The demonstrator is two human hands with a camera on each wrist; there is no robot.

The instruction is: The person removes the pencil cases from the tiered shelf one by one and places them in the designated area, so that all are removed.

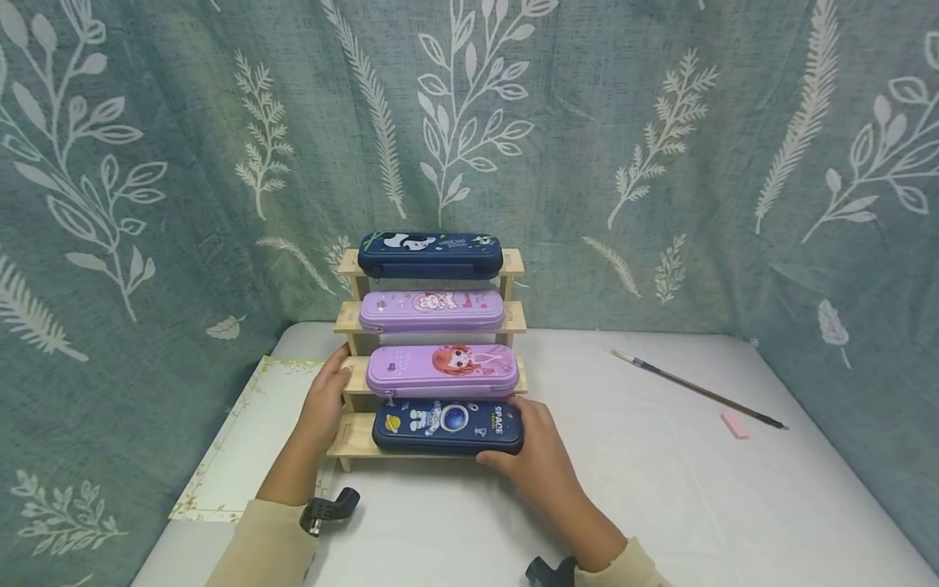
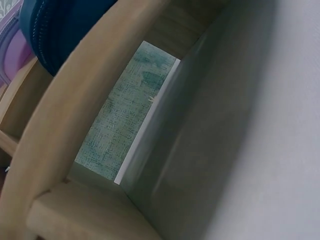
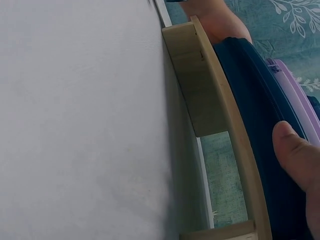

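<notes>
A four-step wooden rack (image 1: 354, 440) carries one zippered pencil case on each step. On the lowest step lies a navy pencil case (image 1: 433, 438) with an astronaut and the word SPACE. My right hand (image 1: 541, 452) grips its right end, with the thumb (image 3: 295, 155) along the front side in the right wrist view. At the rack's left side, my left hand (image 1: 323, 408) holds the end of the second step, its fingertips partly hidden behind the wood. Above sit a purple case (image 1: 411, 371) with a red-haired girl, a lilac case (image 1: 396, 306) and a dark blue panda case (image 1: 425, 265).
A cream sheet with a floral border (image 1: 227, 456) lies left of the rack, partly under the left forearm. On the right of the white table (image 1: 623, 489) are a long brush (image 1: 700, 390) and a pink eraser (image 1: 734, 425). A green leaf-patterned curtain (image 1: 557, 163) encloses the back and sides.
</notes>
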